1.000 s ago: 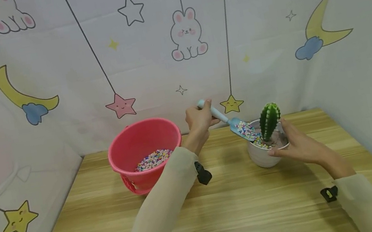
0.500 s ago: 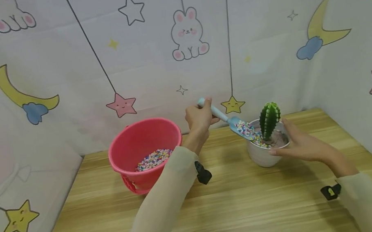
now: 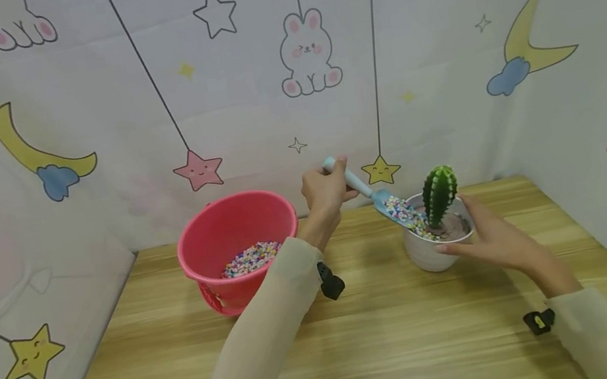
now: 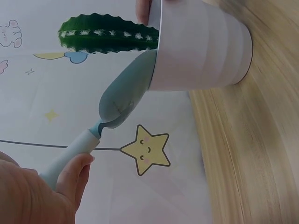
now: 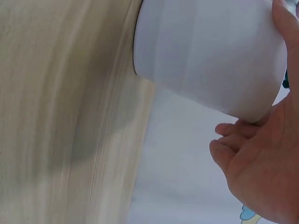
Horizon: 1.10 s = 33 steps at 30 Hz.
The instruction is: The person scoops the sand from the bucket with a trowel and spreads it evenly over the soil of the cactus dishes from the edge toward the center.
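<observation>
My left hand [image 3: 325,198] grips the pale handle of a small blue hand shovel [image 3: 357,184]. Its blade, loaded with small multicoloured beads [image 3: 396,209], tilts down over the left rim of a white ribbed flower pot [image 3: 429,255]. A green cactus [image 3: 440,196] stands in the pot, with more beads along the left of its base and a greyish surface showing on the right. In the left wrist view the back of the blade [image 4: 124,95] meets the rim. My right hand [image 3: 501,239] holds the pot at the rim from the right, thumb in front.
A pink bucket [image 3: 236,291] with beads [image 3: 251,259] inside stands on the wooden table [image 3: 369,354], left of the pot and partly behind my left forearm. A white cloth wall [image 3: 253,110] printed with stars and rabbits rises right behind the table.
Hands, shovel and pot keep nearly the same places; the whole head view has shifted slightly. The beads on the blade look much the same.
</observation>
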Each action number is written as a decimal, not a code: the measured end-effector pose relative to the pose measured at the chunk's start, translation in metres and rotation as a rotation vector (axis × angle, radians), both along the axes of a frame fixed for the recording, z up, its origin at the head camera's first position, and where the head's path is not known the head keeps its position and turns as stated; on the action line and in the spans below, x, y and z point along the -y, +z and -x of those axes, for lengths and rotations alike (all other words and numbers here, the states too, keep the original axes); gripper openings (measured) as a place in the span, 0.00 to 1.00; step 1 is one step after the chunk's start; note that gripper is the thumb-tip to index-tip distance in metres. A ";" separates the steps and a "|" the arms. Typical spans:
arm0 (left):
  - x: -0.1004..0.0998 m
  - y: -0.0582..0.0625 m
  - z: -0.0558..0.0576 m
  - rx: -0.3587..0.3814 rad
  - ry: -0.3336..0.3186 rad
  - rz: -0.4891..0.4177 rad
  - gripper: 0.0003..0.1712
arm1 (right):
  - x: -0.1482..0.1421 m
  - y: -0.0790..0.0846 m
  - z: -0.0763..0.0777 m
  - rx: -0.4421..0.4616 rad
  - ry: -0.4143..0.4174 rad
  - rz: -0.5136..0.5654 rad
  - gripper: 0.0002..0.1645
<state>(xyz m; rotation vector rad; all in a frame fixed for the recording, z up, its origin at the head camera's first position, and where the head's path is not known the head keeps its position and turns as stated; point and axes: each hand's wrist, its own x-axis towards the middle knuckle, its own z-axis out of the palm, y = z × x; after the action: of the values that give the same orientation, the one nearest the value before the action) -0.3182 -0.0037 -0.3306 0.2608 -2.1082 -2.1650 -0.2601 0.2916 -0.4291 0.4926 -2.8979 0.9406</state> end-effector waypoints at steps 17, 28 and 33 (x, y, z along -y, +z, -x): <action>0.002 -0.001 -0.002 -0.032 -0.009 0.014 0.22 | 0.002 0.001 -0.001 -0.020 0.028 -0.006 0.68; 0.003 0.001 -0.002 -0.044 0.001 0.022 0.23 | -0.002 0.007 -0.001 0.044 0.026 -0.017 0.71; 0.004 0.000 -0.002 -0.054 -0.014 0.017 0.22 | -0.007 0.004 0.001 0.083 0.019 -0.024 0.73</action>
<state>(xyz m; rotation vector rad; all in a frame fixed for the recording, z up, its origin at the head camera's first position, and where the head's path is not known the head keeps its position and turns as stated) -0.3166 -0.0080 -0.3311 0.1836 -2.1049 -2.1356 -0.2608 0.2982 -0.4253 0.4945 -2.9866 0.9528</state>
